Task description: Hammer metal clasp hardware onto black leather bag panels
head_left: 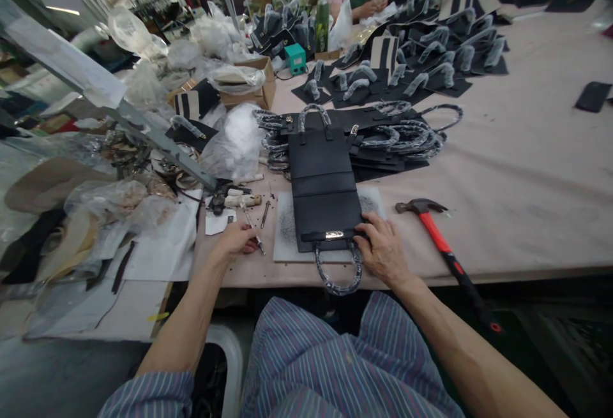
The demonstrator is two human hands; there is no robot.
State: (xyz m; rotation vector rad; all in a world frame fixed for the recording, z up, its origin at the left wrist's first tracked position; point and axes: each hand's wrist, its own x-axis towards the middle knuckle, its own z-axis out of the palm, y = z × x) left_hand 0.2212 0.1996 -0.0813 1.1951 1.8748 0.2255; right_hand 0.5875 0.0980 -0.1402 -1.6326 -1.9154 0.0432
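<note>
And here's the bag [325, 185], black and flat, lying lengthwise over the slab [283, 239] on the counter [507, 214], its far end reaching up against the pile [397, 166]. The right hand [382, 249] is at its near right corner, fingers bent over the edge beside the metal plate [334, 235]; whether the thumb pinches from below, I cannot tell. Over on the left, the left hand [238, 239] has its thumb and fingers closed around a thin tool [260, 246], off the bag, just beside the slab.

So how does this one handle? Looks light, I'd say, and fairly stiff across the panels, but those crosswise creases should fold if it's lifted by one end. The surface looks smooth, so it may well slide without a steadying hand. The near handle [338, 289] loops out past the counter's edge, wrapped in clear film; that wrap is probably slick, and the loop likely swings, so it's a poor place for control. Better grip: the side edges, one hand each, near the creases. Keep fingertips off that shiny plate; it looks easy to scratch. The hammer [431, 226] lies well apart, right of the bag.
</note>
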